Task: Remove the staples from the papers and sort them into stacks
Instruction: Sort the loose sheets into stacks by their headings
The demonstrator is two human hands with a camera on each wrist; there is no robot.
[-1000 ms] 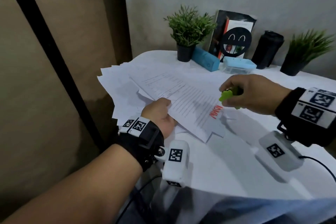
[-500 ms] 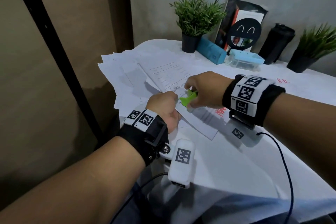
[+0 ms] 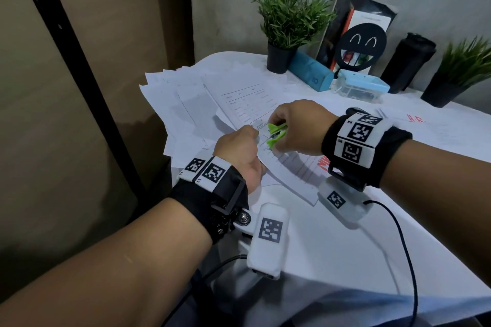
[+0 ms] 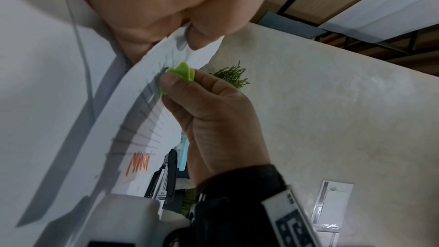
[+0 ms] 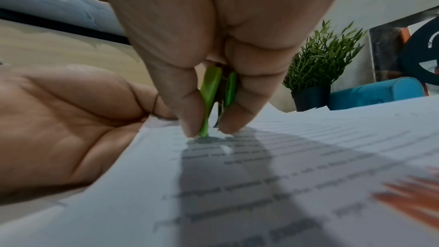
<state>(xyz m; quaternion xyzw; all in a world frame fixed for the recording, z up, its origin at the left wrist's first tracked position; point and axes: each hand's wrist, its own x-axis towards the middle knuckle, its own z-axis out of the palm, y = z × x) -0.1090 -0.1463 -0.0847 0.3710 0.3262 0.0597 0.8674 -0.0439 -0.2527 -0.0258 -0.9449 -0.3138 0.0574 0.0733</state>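
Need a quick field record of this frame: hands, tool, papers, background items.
left hand: pinches the edge of the stapled papers, lifted off the table
right hand: pinches the green staple remover between thumb and fingers
tool position: tips at the top sheet, right beside the left hand's fingers
staple: not visible
loose papers: spread over the table's left end
table: white
background: two potted plants, blue case, black bottle

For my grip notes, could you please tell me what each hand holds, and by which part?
The right hand pinches the green plastic staple remover by its two side wings. The left hand pinches the printed white paper at its near corner.
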